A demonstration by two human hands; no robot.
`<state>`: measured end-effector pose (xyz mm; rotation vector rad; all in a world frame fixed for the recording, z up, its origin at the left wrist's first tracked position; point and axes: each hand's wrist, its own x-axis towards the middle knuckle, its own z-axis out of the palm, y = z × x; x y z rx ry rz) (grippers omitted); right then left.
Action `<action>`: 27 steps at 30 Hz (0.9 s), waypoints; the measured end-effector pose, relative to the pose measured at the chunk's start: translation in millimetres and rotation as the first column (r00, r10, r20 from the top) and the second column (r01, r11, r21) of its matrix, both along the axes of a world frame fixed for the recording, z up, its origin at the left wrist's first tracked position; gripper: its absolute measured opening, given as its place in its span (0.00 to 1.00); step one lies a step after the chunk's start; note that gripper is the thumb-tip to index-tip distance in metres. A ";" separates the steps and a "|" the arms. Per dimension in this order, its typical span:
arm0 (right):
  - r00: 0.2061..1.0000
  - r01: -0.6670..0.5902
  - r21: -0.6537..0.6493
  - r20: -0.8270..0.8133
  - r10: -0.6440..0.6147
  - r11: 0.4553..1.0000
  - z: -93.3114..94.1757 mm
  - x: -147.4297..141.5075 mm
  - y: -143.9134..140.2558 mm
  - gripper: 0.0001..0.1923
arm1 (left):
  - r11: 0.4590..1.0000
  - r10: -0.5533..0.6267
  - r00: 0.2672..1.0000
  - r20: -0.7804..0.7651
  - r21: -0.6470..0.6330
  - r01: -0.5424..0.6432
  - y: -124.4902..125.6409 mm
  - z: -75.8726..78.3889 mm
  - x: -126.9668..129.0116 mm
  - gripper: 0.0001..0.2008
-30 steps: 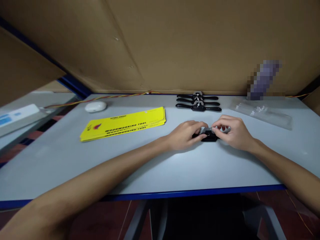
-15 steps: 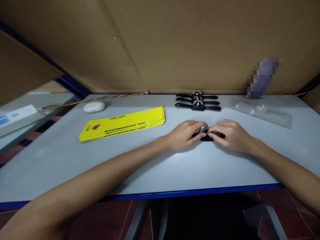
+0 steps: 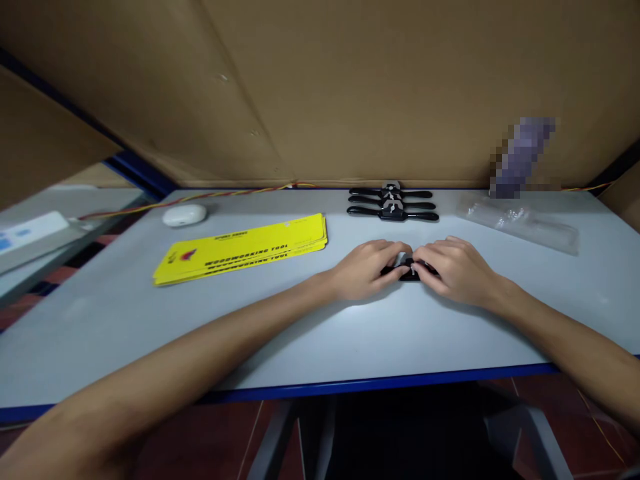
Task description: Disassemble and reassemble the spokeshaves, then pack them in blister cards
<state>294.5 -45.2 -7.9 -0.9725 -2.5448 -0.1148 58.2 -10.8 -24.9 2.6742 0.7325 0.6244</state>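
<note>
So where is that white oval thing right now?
The white oval case lies at the far left of the table, just behind the yellow cards and beside the cable along the cardboard wall.

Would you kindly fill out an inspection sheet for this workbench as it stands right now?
Surface: pale grey table with blue front edge, lying flat under dim light.
Job's things: small black tool with metal part, on the table between both hands; three similar black two-handled tools in a row at the back.
Clutter: stack of yellow printed cards; white oval case; clear plastic bags.
Grippers: left hand and right hand both closed around the small tool.
Cables: red and yellow wires along the back edge.
Surroundings: brown cardboard walls; a neighbouring table at left.
</note>
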 end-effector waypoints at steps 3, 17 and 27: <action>1.000 0.017 -0.014 0.015 -0.017 1.000 1.2 -0.6 -0.6 0.14 | 1.000 -0.003 1.000 -0.009 0.005 0.003 -0.4 1.3 -0.4 0.15; 0.997 0.033 -0.057 0.072 -0.028 0.998 4.1 -2.7 -4.3 0.16 | 1.000 -0.014 0.999 -0.033 0.021 0.015 -0.6 0.5 -1.7 0.17; 0.988 -0.035 0.011 0.150 0.033 0.999 -1.4 -1.2 -4.5 0.13 | 1.000 -0.006 0.999 -0.044 0.004 0.006 -1.1 1.8 -1.5 0.20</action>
